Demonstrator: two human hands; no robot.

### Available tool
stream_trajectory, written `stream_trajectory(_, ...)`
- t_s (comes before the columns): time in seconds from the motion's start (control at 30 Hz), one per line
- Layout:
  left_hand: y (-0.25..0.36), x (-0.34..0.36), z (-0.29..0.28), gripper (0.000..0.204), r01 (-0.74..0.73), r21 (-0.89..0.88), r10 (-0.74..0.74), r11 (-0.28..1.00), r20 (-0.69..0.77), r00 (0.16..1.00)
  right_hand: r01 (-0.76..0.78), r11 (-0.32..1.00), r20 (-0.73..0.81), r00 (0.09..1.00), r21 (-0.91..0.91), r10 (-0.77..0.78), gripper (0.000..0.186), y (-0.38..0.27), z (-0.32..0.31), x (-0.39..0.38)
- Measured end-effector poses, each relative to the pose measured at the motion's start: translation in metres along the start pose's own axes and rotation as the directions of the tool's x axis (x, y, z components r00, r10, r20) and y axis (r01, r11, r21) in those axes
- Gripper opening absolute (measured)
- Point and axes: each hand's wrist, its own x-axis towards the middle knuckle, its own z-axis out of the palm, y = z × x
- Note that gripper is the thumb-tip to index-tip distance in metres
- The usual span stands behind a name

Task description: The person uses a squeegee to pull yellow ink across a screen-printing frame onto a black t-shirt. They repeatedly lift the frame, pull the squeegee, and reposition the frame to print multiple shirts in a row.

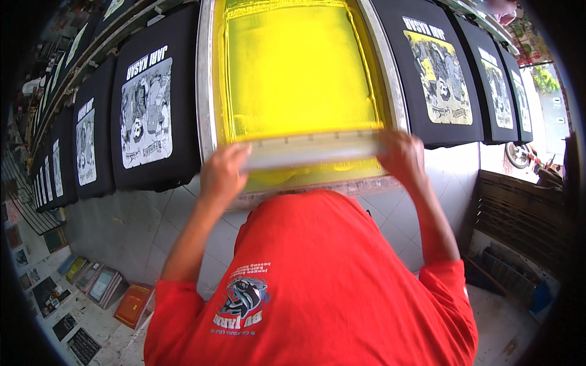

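Observation:
A long squeegee point(314, 148) with a pale wooden handle lies across the near part of a screen-printing frame. My left hand point(224, 171) is closed round its left end, and my right hand point(403, 157) grips the right end. Bright yellow ink point(299, 67) covers most of the mesh beyond the squeegee, with thicker ridges along the sides. A thinner yellow film shows on the near side of the blade. The screen frame point(206, 79) has a greyish metal rim. Whatever lies beneath the mesh is hidden by the ink.
Black printed shirts on boards flank the frame: one point(146, 110) at left, another point(436, 79) at right, with several more in both rows. Smaller screens point(134, 305) lean at the lower left. A slatted wooden barrier point(513, 207) stands at right, above the tiled floor point(140, 219).

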Motion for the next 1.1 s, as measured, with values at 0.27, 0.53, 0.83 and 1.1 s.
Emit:
stream_trajectory(0.27,0.003,-0.013,0.033,0.041,-0.025,0.000,0.025,1.000,-0.086,0.996,0.015,1.000,-0.012,1.000,0.015,-0.015,0.040,-0.001,0.026,-0.009)
stream_trajectory(0.53,-0.054,0.098,0.033,0.049,-0.047,0.057,0.052,0.997,-0.094,0.994,0.087,0.996,-0.009,0.996,-0.018,-0.088,0.037,0.041,0.036,0.109)
stream_trajectory(0.83,-0.135,0.250,0.039,0.046,-0.050,0.140,0.074,0.989,-0.168,0.983,0.218,0.972,-0.168,0.959,-0.081,-0.229,0.040,0.113,0.077,0.257)
stream_trajectory(1.1,-0.158,0.343,-0.028,0.028,-0.021,-0.048,0.026,0.999,0.119,0.993,0.070,0.993,0.131,0.990,-0.099,-0.057,0.037,0.121,0.020,0.360)
